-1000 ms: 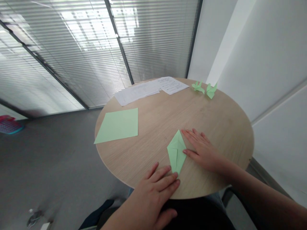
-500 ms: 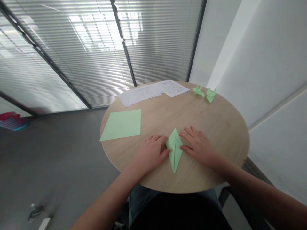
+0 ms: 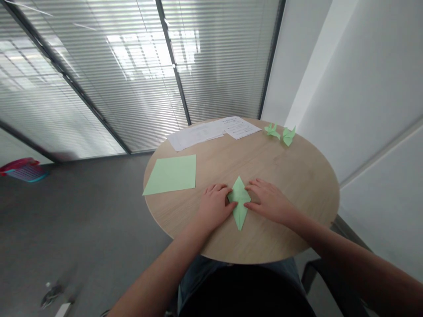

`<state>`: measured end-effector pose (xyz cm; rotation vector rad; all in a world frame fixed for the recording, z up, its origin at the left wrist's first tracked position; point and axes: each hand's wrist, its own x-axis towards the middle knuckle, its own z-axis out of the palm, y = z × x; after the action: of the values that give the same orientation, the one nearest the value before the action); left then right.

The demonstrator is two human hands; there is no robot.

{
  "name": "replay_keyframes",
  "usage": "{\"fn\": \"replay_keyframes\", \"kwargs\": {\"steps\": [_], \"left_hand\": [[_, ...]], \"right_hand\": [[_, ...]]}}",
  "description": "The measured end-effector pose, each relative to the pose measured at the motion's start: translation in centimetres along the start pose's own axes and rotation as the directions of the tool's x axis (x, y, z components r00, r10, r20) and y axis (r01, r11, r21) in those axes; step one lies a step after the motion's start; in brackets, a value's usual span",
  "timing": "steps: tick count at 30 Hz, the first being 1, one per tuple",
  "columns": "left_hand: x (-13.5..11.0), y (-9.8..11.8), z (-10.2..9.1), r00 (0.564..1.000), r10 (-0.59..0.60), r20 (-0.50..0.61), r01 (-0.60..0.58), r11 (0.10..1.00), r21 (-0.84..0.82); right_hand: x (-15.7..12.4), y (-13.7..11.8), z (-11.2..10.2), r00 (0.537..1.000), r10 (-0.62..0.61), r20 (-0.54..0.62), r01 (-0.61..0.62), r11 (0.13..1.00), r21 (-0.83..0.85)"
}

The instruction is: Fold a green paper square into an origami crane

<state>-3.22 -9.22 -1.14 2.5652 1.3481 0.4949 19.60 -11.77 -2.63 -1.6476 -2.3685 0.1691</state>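
Note:
A green sheet of origami paper (image 3: 239, 207), folded into a narrow diamond, lies on the round wooden table with one point toward me. At its left corner my left hand (image 3: 216, 202) pinches the edge, thumb on top of the paper and the other fingers curled beside it. My right hand (image 3: 267, 200) holds the opposite corner between thumb and forefinger, its remaining fingers resting close together on the tabletop. The paper's underside is hidden.
A flat green sheet (image 3: 173, 175) lies at the table's left edge, slightly overhanging. Printed white papers (image 3: 198, 134) lie along the far edge. Two folded green paper figures (image 3: 272, 131) (image 3: 288, 136) sit at the far right. On the floor stands a pink and blue basket (image 3: 26, 170).
The slit down the diamond's lower half no longer shows; a smooth face is there instead. My right hand's spread fingers have drawn in to the paper's edge. The camera view has shifted slightly.

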Motion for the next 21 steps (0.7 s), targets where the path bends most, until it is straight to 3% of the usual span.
{"fn": "replay_keyframes", "kwargs": {"steps": [21], "left_hand": [[0.0,-1.4,1.3,0.995,-0.086,-0.05,0.076,0.981,-0.178]], "right_hand": [[4.7,-1.1,0.7,0.999,0.015,0.029,-0.019,0.99,0.143]]}}
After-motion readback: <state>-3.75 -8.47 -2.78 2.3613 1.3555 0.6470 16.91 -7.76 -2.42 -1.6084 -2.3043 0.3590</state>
